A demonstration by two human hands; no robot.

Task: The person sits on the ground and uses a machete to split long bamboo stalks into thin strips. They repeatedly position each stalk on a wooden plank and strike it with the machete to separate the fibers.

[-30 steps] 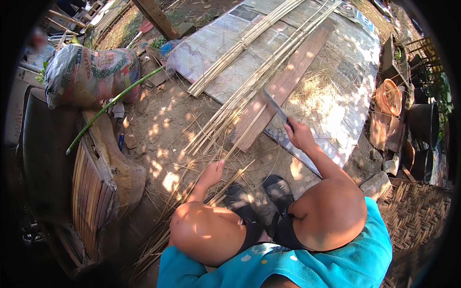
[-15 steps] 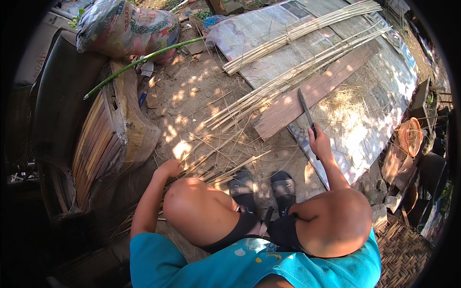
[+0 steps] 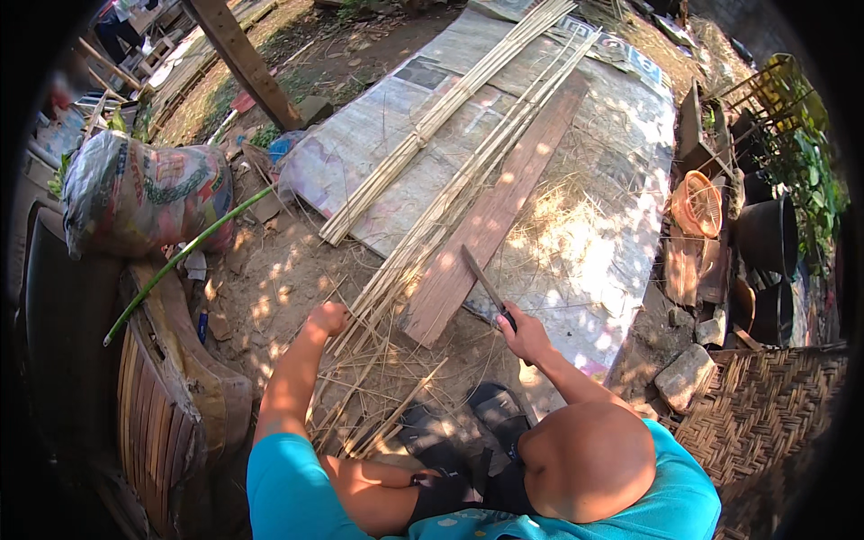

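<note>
My right hand (image 3: 526,338) grips the dark handle of a long knife (image 3: 481,274). Its blade points forward and leftward, the tip over the near part of a brown wooden plank (image 3: 513,200). To the left, my left hand (image 3: 329,319) is closed at the edge of some loose bamboo strips (image 3: 389,281); whatever its fingers hold is hidden. These pale strips lie lengthwise along the plank's left side. Shorter strips (image 3: 396,409) are scattered on the ground between my left arm and my feet.
A tied strip bundle (image 3: 396,162) rests on a flattened sheet (image 3: 598,270) strewn with shavings. At left are a stuffed sack (image 3: 148,193), a green stalk (image 3: 180,261) and stacked wooden slats (image 3: 153,423). On the right are an orange basket (image 3: 697,205), a stone (image 3: 686,376) and woven matting (image 3: 765,405).
The view has shifted, with more ground showing at the far left. My left hand has moved forward along the strips. My right hand still holds the knife, whose tip remains over the plank.
</note>
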